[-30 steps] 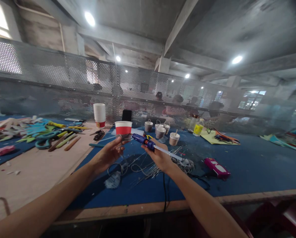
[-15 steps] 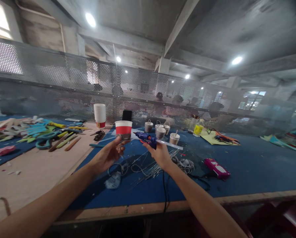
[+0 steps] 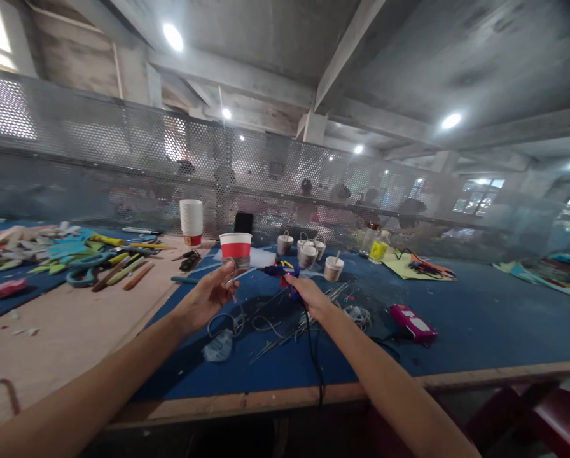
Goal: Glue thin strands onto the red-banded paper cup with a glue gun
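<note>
My left hand [image 3: 211, 296] is closed around the lower part of a paper cup [image 3: 236, 247], which is white at the rim with a red band. Grey cord is wrapped round the cup's lower part, and a loose length hangs below my fingers. My right hand [image 3: 308, 296] grips a blue hot glue gun [image 3: 281, 271], its nozzle pointing left towards the cup but apart from it. A black cable runs down from the gun over the table edge. Under my hands lie grey cord [image 3: 240, 323], thin wires [image 3: 285, 337] and a crumpled clear plastic piece [image 3: 218, 346].
Behind stand several cord-wrapped cups [image 3: 306, 256], a cup stack [image 3: 191, 222] and a dark phone [image 3: 243, 222]. Scissors [image 3: 87, 270] and tools lie left. At right are a yellow-labelled bottle [image 3: 378, 248] and a magenta device [image 3: 413, 322]. A perforated screen [image 3: 266, 159] closes the back.
My right hand has tilted and turned the glue gun, with its nozzle now lower. The glue stick that poked out behind it no longer shows. My left hand and the cup stay almost still.
</note>
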`<state>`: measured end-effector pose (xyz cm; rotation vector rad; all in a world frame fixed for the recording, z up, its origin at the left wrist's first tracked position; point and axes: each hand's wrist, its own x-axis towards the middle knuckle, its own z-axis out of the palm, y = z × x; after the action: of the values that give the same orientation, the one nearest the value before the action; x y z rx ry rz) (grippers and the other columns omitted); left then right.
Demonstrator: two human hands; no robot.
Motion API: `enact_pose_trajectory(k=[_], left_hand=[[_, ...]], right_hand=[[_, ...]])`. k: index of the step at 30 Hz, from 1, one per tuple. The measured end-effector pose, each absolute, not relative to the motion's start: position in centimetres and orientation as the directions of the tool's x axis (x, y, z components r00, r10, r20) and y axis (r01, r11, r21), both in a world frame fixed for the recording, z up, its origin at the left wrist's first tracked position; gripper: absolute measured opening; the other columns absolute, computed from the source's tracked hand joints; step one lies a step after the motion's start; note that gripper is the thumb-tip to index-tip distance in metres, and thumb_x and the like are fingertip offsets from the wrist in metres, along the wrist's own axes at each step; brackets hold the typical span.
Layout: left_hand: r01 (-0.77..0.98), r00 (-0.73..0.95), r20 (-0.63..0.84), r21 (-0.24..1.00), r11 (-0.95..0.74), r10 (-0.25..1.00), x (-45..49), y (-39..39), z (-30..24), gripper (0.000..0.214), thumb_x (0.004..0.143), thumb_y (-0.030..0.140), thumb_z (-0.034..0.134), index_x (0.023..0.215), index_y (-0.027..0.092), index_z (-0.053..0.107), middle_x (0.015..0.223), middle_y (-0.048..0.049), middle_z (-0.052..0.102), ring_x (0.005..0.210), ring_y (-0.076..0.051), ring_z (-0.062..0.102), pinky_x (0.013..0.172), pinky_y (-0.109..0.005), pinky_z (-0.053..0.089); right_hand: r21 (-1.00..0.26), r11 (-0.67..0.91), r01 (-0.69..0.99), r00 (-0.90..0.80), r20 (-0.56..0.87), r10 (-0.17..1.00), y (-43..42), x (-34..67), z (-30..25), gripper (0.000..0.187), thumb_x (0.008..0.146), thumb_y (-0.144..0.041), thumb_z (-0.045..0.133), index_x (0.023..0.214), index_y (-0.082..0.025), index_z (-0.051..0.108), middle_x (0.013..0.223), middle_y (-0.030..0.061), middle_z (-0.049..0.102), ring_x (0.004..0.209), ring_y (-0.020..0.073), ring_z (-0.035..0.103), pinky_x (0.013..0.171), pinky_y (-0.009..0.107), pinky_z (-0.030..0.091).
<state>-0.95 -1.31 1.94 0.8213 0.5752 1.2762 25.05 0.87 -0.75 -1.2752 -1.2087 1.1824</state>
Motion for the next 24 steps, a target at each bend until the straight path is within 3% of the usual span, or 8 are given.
enact_pose_trajectory(k=[4, 7, 11, 16, 19, 21, 24], left_hand=[[-0.591, 0.195, 0.076, 0.805, 0.055, 0.978, -0.7, -1.4, 1.9, 0.017, 0.085, 0.017, 0.081, 0.099, 0.014, 0.072, 0.09, -0.0056, 0.077, 0.062, -0.011, 0.069, 0.053, -0.018, 0.057], [-0.575, 0.197, 0.084, 0.817, 0.045, 0.977, -0.5, -1.6, 2.0, 0.017, 0.082, 0.017, 0.083, 0.096, 0.016, 0.073, 0.087, -0.0045, 0.076, 0.062, -0.011, 0.069, 0.054, -0.018, 0.058], [-0.561, 0.184, 0.097, 0.827, 0.024, 0.978, -0.4, -1.6, 1.9, 0.019, 0.078, 0.016, 0.086, 0.092, 0.018, 0.073, 0.085, -0.0037, 0.076, 0.062, -0.013, 0.069, 0.053, -0.018, 0.059], [-0.543, 0.201, 0.1, 0.839, 0.026, 0.974, -0.3, -1.5, 1.6, 0.023, 0.077, 0.015, 0.087, 0.094, 0.017, 0.073, 0.08, -0.0022, 0.073, 0.064, -0.013, 0.07, 0.056, -0.018, 0.058], [-0.519, 0.194, 0.086, 0.854, 0.027, 0.977, -0.1, -1.5, 1.3, 0.024, 0.076, 0.016, 0.088, 0.093, 0.018, 0.073, 0.081, -0.0019, 0.073, 0.069, -0.013, 0.072, 0.059, -0.018, 0.058], [-0.502, 0.186, 0.088, 0.864, 0.018, 0.979, 0.1, -1.3, 1.1, 0.026, 0.075, 0.017, 0.088, 0.097, 0.019, 0.074, 0.091, -0.0041, 0.076, 0.077, -0.015, 0.074, 0.065, -0.02, 0.059], [-0.471, 0.185, 0.131, 0.882, -0.029, 0.974, 0.3, -1.2, 0.9, 0.033, 0.076, 0.024, 0.089, 0.106, 0.018, 0.076, 0.11, -0.0087, 0.078, 0.094, -0.019, 0.075, 0.077, -0.024, 0.059]], right_hand=[[-0.958, 0.014, 0.285, 0.051, 0.03, 0.998, 1.4, 25.5, -1.7, 0.046, 0.073, -0.055, 0.08, 0.055, -0.018, 0.058, 0.05, -0.005, 0.05, 0.049, 0.0086, 0.042, 0.047, 0.021, 0.028], [-0.898, 0.054, 0.436, 0.03, 0.075, 0.997, 1.5, 25.7, -1.8, 0.046, 0.069, -0.055, 0.083, 0.054, -0.018, 0.061, 0.051, -0.0038, 0.054, 0.052, 0.0098, 0.046, 0.048, 0.021, 0.026], [-0.73, 0.065, 0.68, 0.022, 0.109, 0.994, 1.5, 25.8, -1.5, 0.05, 0.072, -0.06, 0.081, 0.05, -0.02, 0.061, 0.049, -0.0024, 0.055, 0.051, 0.0121, 0.05, 0.049, 0.023, 0.026], [-0.548, 0.112, 0.829, 0.014, 0.22, 0.975, 1.1, 25.8, -1.3, 0.05, 0.081, -0.058, 0.077, 0.052, -0.022, 0.058, 0.05, -0.0008, 0.055, 0.053, 0.0147, 0.054, 0.051, 0.024, 0.032], [-0.438, 0.146, 0.887, 0.026, 0.363, 0.932, 0.6, 25.6, -1.2, 0.039, 0.084, -0.056, 0.076, 0.068, -0.022, 0.064, 0.072, 0.0037, 0.068, 0.072, 0.0191, 0.066, 0.063, 0.027, 0.044], [-0.464, 0.202, 0.862, 0.017, 0.424, 0.905, 0.2, 25.1, -0.8, 0.027, 0.089, -0.046, 0.073, 0.081, -0.021, 0.066, 0.09, 0.0062, 0.072, 0.087, 0.021, 0.069, 0.074, 0.03, 0.049], [-0.753, 0.324, 0.573, -0.062, 0.355, 0.933, -0.5, 23.3, 0.3, 0.013, 0.091, -0.033, 0.068, 0.097, -0.022, 0.064, 0.1, 0.0054, 0.074, 0.085, 0.0194, 0.071, 0.075, 0.031, 0.054]])
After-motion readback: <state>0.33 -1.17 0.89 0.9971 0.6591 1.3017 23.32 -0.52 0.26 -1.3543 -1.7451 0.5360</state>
